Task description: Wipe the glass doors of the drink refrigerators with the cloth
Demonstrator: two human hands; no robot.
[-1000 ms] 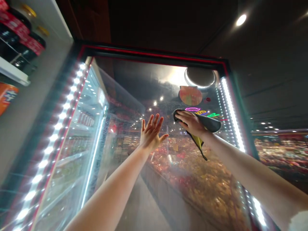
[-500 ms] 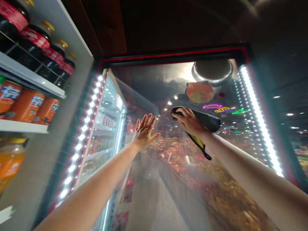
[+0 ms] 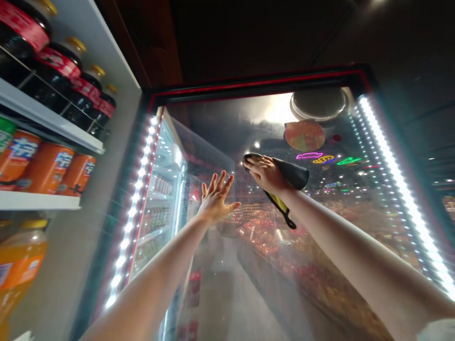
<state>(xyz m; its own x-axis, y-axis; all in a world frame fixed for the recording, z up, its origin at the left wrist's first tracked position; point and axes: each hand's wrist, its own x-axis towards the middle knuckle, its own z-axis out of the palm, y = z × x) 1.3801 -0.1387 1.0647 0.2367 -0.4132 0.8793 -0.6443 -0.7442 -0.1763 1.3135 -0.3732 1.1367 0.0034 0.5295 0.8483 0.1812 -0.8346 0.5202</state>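
A tall glass door (image 3: 320,237) with a black and red frame and LED strips fills the view. My left hand (image 3: 215,199) lies flat against the glass with its fingers spread and holds nothing. My right hand (image 3: 265,173) presses a dark grey cloth (image 3: 295,174) with a yellow underside onto the upper part of the glass. A corner of the cloth hangs down below my wrist. The glass reflects a shop aisle and neon signs.
To the left stands an open cooler with white shelves (image 3: 53,125): dark bottles with red labels (image 3: 57,64) on top, orange cans (image 3: 46,166) below, an orange drink bottle (image 3: 17,265) lowest. The LED strip (image 3: 131,222) marks the door's left edge.
My right hand has slid the cloth leftwards across the glass. The view has swung left, showing more of the cooler shelves. My left hand stays flat on the glass.
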